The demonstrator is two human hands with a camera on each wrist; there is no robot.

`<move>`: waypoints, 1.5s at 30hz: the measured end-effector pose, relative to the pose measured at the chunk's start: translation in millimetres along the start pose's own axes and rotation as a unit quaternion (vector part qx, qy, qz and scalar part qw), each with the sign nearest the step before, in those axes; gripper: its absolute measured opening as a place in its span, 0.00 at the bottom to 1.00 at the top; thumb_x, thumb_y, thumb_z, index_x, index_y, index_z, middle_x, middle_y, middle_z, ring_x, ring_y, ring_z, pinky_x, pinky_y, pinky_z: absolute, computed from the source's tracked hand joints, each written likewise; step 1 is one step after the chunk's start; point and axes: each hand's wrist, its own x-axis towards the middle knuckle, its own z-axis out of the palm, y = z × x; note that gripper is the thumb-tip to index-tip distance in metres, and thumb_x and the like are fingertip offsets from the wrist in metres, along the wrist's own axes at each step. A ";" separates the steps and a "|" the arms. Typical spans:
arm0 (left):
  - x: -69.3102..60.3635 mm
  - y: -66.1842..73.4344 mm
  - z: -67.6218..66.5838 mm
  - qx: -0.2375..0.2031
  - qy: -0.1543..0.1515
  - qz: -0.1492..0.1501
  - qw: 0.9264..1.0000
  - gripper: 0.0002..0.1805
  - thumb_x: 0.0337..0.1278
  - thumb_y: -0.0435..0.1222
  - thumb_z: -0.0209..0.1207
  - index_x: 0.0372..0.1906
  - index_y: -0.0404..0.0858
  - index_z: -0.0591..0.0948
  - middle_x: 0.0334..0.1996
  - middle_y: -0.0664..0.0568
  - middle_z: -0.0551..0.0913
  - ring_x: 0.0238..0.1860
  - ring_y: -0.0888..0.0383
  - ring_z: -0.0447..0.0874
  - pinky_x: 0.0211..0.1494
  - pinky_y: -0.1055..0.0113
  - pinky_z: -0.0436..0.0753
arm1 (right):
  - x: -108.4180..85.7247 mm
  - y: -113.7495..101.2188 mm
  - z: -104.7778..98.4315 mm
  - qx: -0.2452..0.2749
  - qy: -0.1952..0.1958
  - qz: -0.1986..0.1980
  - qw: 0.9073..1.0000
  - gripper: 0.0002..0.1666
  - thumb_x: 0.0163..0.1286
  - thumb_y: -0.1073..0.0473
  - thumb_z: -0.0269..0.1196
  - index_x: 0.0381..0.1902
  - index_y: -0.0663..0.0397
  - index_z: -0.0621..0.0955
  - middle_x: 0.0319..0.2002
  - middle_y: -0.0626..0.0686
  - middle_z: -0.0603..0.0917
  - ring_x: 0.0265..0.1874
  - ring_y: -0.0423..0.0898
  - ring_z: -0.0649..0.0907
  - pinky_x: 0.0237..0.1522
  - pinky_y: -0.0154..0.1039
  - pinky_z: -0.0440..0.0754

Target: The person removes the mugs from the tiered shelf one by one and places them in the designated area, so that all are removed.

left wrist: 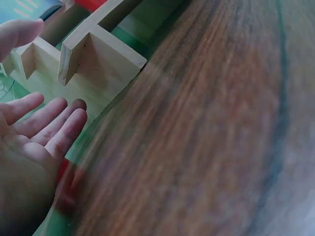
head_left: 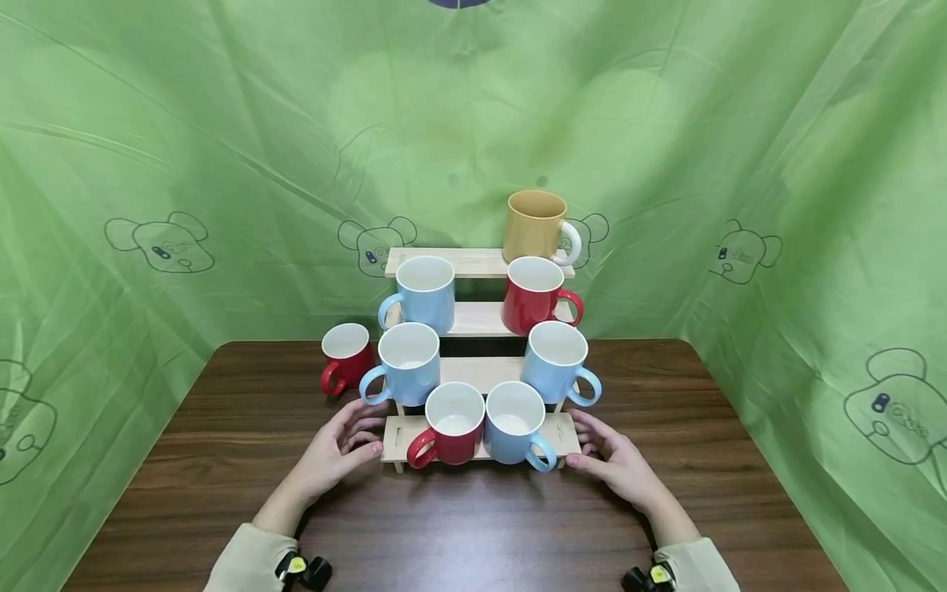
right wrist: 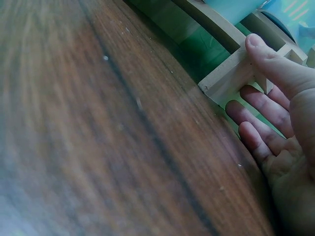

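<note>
A stepped wooden rack (head_left: 484, 374) carries several mugs. My left hand (head_left: 340, 448) is at its lower left end, fingers relaxed and spread; in the left wrist view the hand (left wrist: 37, 137) lies beside the rack's side panel (left wrist: 101, 69), contact unclear. At the lower right end is my right hand (head_left: 621, 469), its thumb by the bottom shelf; in the right wrist view that hand (right wrist: 280, 113) has loosely bent fingers beside the wooden side (right wrist: 229, 76). On the bottom shelf stand a red mug (head_left: 453, 436) and a blue mug (head_left: 510, 436).
Two blue mugs (head_left: 410, 378) (head_left: 553, 374) stand one step up. Above are a blue mug (head_left: 429, 304) and a red mug (head_left: 528, 304); a tan mug (head_left: 528, 230) tops the rack. Another red mug (head_left: 351, 362) stands on the table (head_left: 459, 543) at left. Green cloth (head_left: 259, 164) hangs behind.
</note>
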 end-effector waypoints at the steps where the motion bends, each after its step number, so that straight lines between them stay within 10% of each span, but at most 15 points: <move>1: 0.0 -0.1 0.3 -0.001 -0.001 -0.004 1.000 0.35 0.66 0.16 0.65 0.74 0.19 0.64 0.71 0.29 0.77 0.64 0.56 0.83 0.62 0.66 0.86 | 0.0 0.1 -0.1 0.001 0.000 -0.001 1.000 0.43 0.73 0.68 0.73 0.81 0.66 0.69 0.62 0.64 0.85 0.55 0.43 0.85 0.53 0.32 0.83; 27: 0.5 -8.0 3.0 0.022 -0.037 -0.092 0.995 0.38 0.62 0.24 0.74 0.76 0.28 0.72 0.58 0.32 0.82 0.51 0.51 0.89 0.55 0.64 0.88 | 0.3 0.6 0.1 0.001 0.000 -0.010 1.000 0.42 0.73 0.69 0.73 0.80 0.66 0.69 0.62 0.64 0.85 0.54 0.44 0.86 0.53 0.32 0.84; 45: -0.5 -11.2 1.3 0.034 -0.047 -0.091 0.994 0.40 0.63 0.26 0.75 0.77 0.31 0.71 0.62 0.34 0.82 0.54 0.52 0.90 0.55 0.64 0.89 | -1.1 -0.4 -0.1 -0.007 -0.003 0.012 1.000 0.43 0.74 0.66 0.73 0.81 0.61 0.69 0.64 0.64 0.84 0.51 0.46 0.86 0.49 0.36 0.86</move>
